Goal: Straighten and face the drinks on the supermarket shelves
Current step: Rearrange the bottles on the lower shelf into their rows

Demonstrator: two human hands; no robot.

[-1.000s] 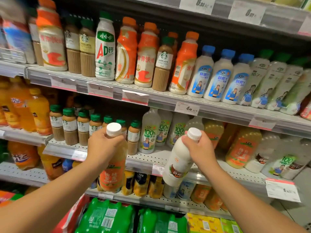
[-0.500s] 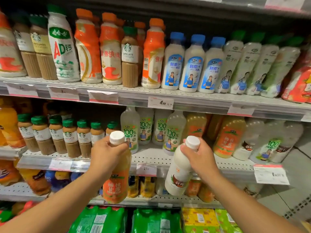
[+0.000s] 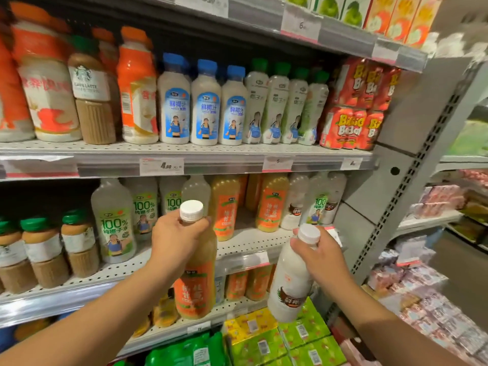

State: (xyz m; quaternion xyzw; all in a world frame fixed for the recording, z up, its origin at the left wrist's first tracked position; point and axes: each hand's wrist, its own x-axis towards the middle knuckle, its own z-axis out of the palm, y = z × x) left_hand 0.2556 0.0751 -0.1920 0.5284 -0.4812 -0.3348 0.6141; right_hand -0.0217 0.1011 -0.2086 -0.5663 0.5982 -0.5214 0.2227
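Note:
My left hand (image 3: pixel 174 237) grips the neck of a yellow juice bottle with an orange label and white cap (image 3: pixel 196 286), held upright in front of the middle shelf (image 3: pixel 253 240). My right hand (image 3: pixel 320 253) grips the neck of a white coconut milk bottle with a brown label (image 3: pixel 289 289), tilted slightly, in the air to the right. Behind them on the middle shelf stand matching orange-label juice bottles (image 3: pixel 272 204) and white bottles (image 3: pixel 297 204), with a gap of bare shelf in front of them.
Coconut water bottles (image 3: pixel 115 220) and green-capped coffee bottles (image 3: pixel 45 249) fill the middle shelf's left. The upper shelf holds blue-capped bottles (image 3: pixel 204 107) and red cans (image 3: pixel 348 128). A grey shelf upright (image 3: pixel 412 165) stands at right; green packs (image 3: pixel 298 336) lie below.
The view has swung right along the shelves. Both hands, each still holding its bottle, have moved right; the white bottle now hangs near the shelf's right end.

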